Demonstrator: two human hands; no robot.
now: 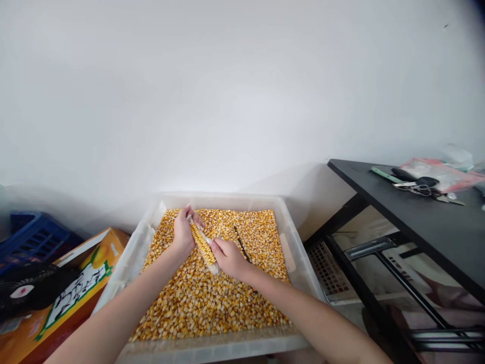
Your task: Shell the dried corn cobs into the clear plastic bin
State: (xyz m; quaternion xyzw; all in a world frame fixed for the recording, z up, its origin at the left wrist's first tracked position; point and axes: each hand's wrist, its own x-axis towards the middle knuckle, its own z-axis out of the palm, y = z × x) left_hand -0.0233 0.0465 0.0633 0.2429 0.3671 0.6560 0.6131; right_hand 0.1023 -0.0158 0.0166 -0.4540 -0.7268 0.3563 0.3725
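Note:
A translucent plastic bin (297,255) on the floor is filled with loose yellow corn kernels (206,301). Over its middle I hold a corn cob (201,243) with both hands. My left hand (182,232) grips the cob's far end, and my right hand (228,257) grips the near end, where bare white cob shows. A thin dark tool (241,243) lies on the kernels just right of my right hand.
An orange printed cardboard box (78,288) sits left of the bin, with a black fan (30,290) and a blue crate (32,235) beyond it. A black table (417,215) at right carries scissors (417,186) and packets. A white wall stands behind.

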